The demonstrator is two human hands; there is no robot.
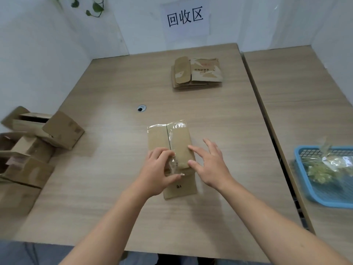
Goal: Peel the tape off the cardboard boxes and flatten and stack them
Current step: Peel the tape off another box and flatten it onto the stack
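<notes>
Left hand (157, 170) pinches crumpled clear tape (171, 165) off the box (158, 137); right hand (210, 165), fingers straight, rests on box just beside it.

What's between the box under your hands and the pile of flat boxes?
Only bare tabletop, in the head view, between the taped box and the flattened stack; the round cable hole sits off to the left.

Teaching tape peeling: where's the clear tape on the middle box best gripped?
Pinch the tape by its crumpled loose end, at the near edge of the box, from the left, as the left hand does; farther along it lies flat.
</notes>
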